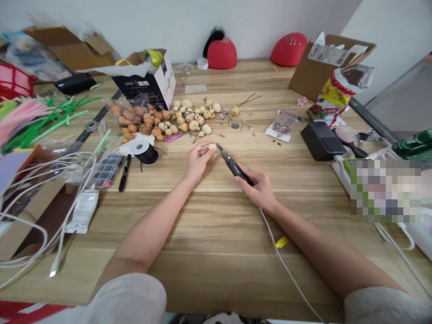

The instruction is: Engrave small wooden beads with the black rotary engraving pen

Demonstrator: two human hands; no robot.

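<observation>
Nearest the camera: a pale sleeve (pixel 124 299) on each arm, forearms reaching out over the wooden surface (pixel 216 279). Left hand (pixel 198 163) has a closed fingertip grip on a small pale egg (pixel 212 146), held mid-surface, just in front of the knuckles. Right hand (pixel 257 191) is clenched pen-style around a slim black rotary tool (pixel 233 168), its tip right by the egg; contact can't be told from this view. White cord (pixel 286 266) runs from the tool toward the near right. Egg looks light, smooth and probably fragile, so likely slippery: best held lightly with the fingertips around its middle, no squeezing. Tool seems light and stiff, best held near the tip. Pile of similar eggs (pixel 191 119) lies farther out, beside brown ones in a clear bag (pixel 135 121).
</observation>
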